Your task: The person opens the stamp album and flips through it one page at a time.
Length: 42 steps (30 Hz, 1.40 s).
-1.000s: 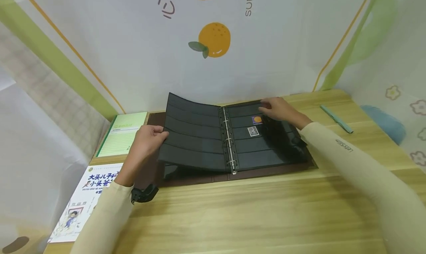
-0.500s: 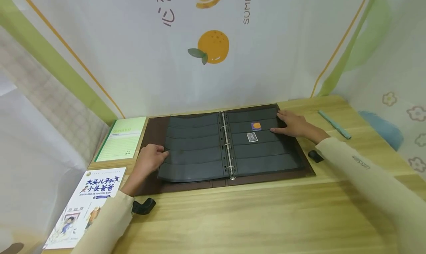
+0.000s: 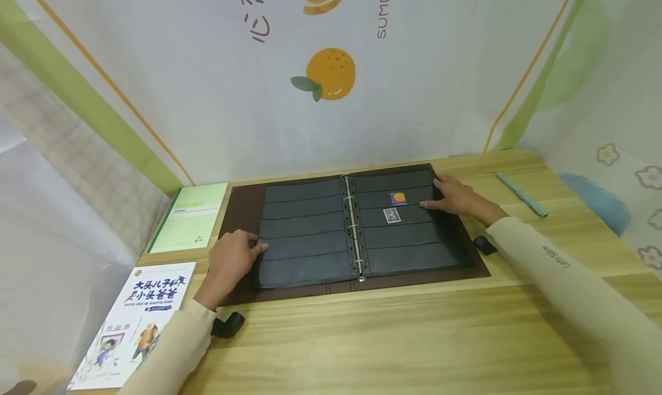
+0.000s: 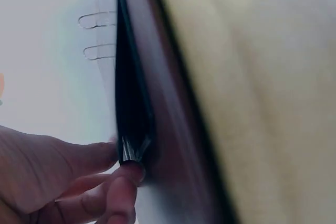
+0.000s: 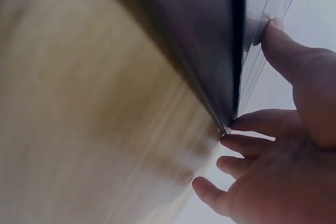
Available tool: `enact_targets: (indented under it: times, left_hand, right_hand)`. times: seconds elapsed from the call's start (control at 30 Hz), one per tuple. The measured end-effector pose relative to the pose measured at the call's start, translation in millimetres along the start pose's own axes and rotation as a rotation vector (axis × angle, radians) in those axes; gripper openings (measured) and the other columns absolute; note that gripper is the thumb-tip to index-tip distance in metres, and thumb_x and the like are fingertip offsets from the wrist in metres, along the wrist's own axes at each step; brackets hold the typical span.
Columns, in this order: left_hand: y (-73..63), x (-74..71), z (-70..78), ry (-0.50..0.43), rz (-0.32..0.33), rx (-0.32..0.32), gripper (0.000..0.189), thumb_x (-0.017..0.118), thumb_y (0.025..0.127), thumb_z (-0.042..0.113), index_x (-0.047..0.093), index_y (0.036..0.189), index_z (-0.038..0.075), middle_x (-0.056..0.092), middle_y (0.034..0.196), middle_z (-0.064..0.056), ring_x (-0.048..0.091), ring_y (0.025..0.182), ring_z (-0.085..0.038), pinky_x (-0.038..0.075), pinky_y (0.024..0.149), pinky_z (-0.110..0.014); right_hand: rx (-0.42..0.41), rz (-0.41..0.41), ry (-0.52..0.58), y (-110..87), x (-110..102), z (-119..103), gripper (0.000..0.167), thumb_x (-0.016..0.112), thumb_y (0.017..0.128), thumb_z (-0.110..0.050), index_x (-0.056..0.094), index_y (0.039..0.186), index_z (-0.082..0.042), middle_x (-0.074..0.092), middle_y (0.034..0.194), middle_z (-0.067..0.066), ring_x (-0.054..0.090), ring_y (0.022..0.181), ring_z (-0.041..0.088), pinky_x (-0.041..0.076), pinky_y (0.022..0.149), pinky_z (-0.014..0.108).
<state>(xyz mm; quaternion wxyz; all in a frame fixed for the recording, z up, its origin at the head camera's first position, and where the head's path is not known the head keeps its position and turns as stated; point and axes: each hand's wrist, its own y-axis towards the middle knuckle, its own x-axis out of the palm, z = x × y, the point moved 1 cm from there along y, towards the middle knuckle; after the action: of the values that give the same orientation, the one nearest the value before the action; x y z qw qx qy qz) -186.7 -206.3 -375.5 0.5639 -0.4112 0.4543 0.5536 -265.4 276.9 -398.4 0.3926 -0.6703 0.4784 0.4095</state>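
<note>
A dark brown ring-bound stamp album (image 3: 239, 208) lies open on the table. On its left side, a black pocket page (image 3: 305, 234) lies nearly flat. On the right page (image 3: 414, 254) two stamps show: a purple one with an orange disc (image 3: 398, 198) and a grey-and-white one (image 3: 392, 215). My left hand (image 3: 233, 261) pinches the outer edge of the left pages, thumb on top and fingertips beneath, as the left wrist view shows. My right hand (image 3: 457, 196) rests at the album's right edge, thumb on the page, its other fingers (image 5: 252, 121) fairly straight along the edge.
Left of the album lie a pale green notebook (image 3: 188, 217) and a white illustrated book (image 3: 139, 303). A green stick-like item (image 3: 521, 194) lies on the wooden table (image 3: 372, 337) at the right. A white printed cloth (image 3: 414, 96) hangs behind.
The raised left page has come down flat to the left, with my left hand at its edge. My right hand has moved from the right page's top to the album's right edge.
</note>
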Motion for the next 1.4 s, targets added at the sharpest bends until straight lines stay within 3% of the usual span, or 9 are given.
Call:
enact_targets:
  times: [0.23,0.43,0.63,0.77,0.87,1.03,1.2,1.27,1.4]
  left_hand:
    - [-4.4,5.4,4.8,0.086,0.101,0.059,0.042,0.078,0.089,0.031,0.074,0.117,0.000,0.075,0.090,-0.025,0.059,0.050,-0.026,0.037,0.038,-0.031]
    - [-8.2,18.2,24.1,0.186,0.197,0.217,0.050,0.079,0.087,0.033,0.070,0.120,-0.003,0.065,0.096,-0.027,0.061,0.081,-0.040,0.053,0.057,-0.046]
    - [-9.2,24.7,45.6,0.181,-0.018,0.283,0.067,0.068,0.095,0.044,0.055,0.143,0.000,0.051,0.141,-0.034,0.050,0.130,-0.051,0.051,0.094,-0.064]
    - [-9.0,25.1,50.5,0.152,-0.151,0.256,0.075,0.064,0.097,0.049,0.045,0.151,0.000,0.038,0.152,-0.036,0.039,0.141,-0.053,0.043,0.103,-0.069]
    - [-9.1,24.1,53.5,0.150,-0.161,0.248,0.077,0.064,0.096,0.050,0.044,0.152,0.001,0.037,0.153,-0.037,0.039,0.141,-0.054,0.043,0.103,-0.068]
    - [-11.1,21.8,54.4,0.147,-0.169,0.243,0.077,0.064,0.096,0.049,0.043,0.152,0.001,0.037,0.153,-0.037,0.040,0.141,-0.054,0.046,0.102,-0.066]
    - [-12.4,20.2,52.9,0.151,-0.159,0.257,0.077,0.066,0.095,0.049,0.046,0.150,-0.001,0.041,0.150,-0.037,0.043,0.139,-0.053,0.050,0.099,-0.063]
    - [-12.6,18.7,53.8,0.160,-0.143,0.272,0.077,0.067,0.094,0.051,0.048,0.148,-0.001,0.043,0.148,-0.037,0.045,0.137,-0.053,0.052,0.097,-0.061]
    - [-12.2,18.3,55.9,0.167,-0.161,0.269,0.078,0.066,0.094,0.052,0.048,0.149,-0.001,0.043,0.149,-0.037,0.043,0.139,-0.052,0.051,0.099,-0.060]
  right_hand:
    - [0.002,0.036,0.041,-0.5,-1,1,0.093,0.067,0.096,-0.043,0.023,0.151,0.019,0.017,0.158,0.041,0.019,0.146,0.057,0.025,0.108,0.079]
    - [-0.037,0.107,0.043,-1.6,1,-2,0.096,0.071,0.094,-0.040,0.022,0.152,0.018,0.022,0.158,0.041,0.022,0.146,0.056,0.025,0.114,0.071]
    - [-0.110,0.207,0.128,-2.0,4,-5,0.092,0.073,0.094,-0.028,0.020,0.154,0.017,0.035,0.151,0.041,0.036,0.139,0.056,0.034,0.112,0.066]
    - [-0.144,0.240,0.154,-6.0,0,-6,0.087,0.070,0.096,-0.022,0.019,0.155,0.014,0.053,0.135,0.040,0.057,0.116,0.052,0.048,0.095,0.060]
    - [-0.148,0.228,0.200,-9.1,-10,-4,0.076,0.063,0.101,-0.019,0.021,0.158,0.008,0.062,0.108,0.033,0.061,0.081,0.042,0.050,0.074,0.049]
    - [-0.113,0.103,0.393,-13.6,-30,-6,0.069,0.051,0.107,-0.027,0.014,0.163,-0.007,0.060,0.131,0.032,0.067,0.101,0.042,0.054,0.083,0.048]
    - [-0.078,0.029,0.525,-14.2,-48,-16,0.070,0.049,0.108,-0.032,0.011,0.165,-0.020,0.060,0.060,0.006,0.053,0.050,0.020,0.056,0.066,0.035]
    - [-0.067,0.034,0.551,-14.8,-56,-22,0.069,0.049,0.107,-0.032,0.012,0.164,-0.023,0.039,0.048,-0.004,0.036,0.042,0.013,0.051,0.059,0.031]
    - [-0.058,0.041,0.602,-16.8,-67,-36,0.068,0.048,0.108,-0.032,0.013,0.164,-0.024,0.046,0.049,-0.008,0.041,0.043,0.009,0.051,0.057,0.029]
